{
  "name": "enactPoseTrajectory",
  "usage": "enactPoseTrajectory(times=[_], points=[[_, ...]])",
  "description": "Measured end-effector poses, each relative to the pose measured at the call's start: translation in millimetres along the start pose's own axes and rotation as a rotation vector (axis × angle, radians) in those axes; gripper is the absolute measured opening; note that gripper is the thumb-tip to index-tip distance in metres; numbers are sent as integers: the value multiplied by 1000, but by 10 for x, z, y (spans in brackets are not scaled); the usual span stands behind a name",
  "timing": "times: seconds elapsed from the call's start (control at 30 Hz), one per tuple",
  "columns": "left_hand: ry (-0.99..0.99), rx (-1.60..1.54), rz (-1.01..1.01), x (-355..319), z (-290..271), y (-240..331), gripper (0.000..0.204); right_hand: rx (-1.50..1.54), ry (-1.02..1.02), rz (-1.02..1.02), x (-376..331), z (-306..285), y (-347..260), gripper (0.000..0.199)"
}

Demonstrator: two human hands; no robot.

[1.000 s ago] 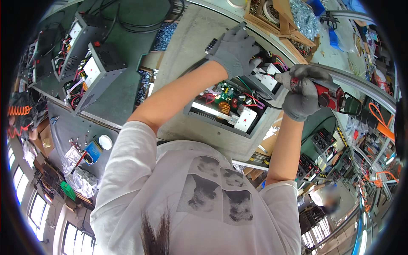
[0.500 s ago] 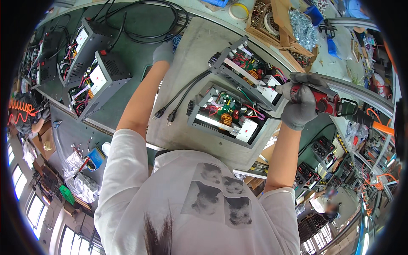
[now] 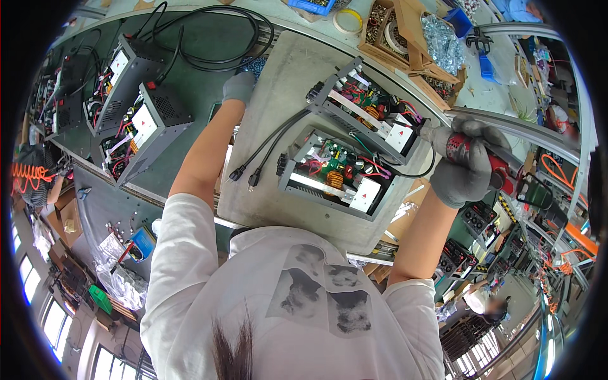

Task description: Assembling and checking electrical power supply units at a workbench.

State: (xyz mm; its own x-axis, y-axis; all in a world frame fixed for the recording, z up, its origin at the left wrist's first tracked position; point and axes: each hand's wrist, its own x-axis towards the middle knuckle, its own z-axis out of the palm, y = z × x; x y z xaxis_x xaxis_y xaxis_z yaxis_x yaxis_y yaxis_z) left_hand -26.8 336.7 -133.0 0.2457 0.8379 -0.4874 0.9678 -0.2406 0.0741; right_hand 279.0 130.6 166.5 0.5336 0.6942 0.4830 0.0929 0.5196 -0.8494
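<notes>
My right hand (image 3: 465,166), in a grey glove, is wrapped around a red cordless-style power screwdriver (image 3: 457,147). The tool's nose points left, near the right end of an open grey metal case (image 3: 373,109) with green circuit board, copper coil and wires. A second open case (image 3: 339,174) lies nearer to me, and two black plugged cords (image 3: 266,147) run left from the cases. My gloved left hand (image 3: 238,87) reaches to a small heap of bluish bits (image 3: 254,66) at the mat's far left edge; its fingertips are hidden.
Both cases rest on a grey mat (image 3: 272,196). More open grey cases (image 3: 152,130) stand at left, with a coiled black cable (image 3: 215,60) behind them. At the far right are a cardboard box of screws (image 3: 379,25), a bag of clear pieces (image 3: 441,41) and a tape roll (image 3: 348,21).
My right hand has drawn the screwdriver to the right and slightly down, off the far case's end. My left hand has shifted slightly left and down, and the view has turned a little.
</notes>
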Motion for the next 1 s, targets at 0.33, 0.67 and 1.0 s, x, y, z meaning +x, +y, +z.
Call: enactPoseTrajectory(times=[0.33, 0.67, 1.0], points=[[549, -349, 58, -528, -278, 105, 21, -2, 70, 1, -444, -292, -319, 42], [-450, -1702, 398, -2425, -791, 1317, 31, 407, 37, 22, -652, -163, -716, 43], [-493, -1870, 433, -2654, -716, 1433, 34, 415, 2, 43, -821, -176, -915, 35]])
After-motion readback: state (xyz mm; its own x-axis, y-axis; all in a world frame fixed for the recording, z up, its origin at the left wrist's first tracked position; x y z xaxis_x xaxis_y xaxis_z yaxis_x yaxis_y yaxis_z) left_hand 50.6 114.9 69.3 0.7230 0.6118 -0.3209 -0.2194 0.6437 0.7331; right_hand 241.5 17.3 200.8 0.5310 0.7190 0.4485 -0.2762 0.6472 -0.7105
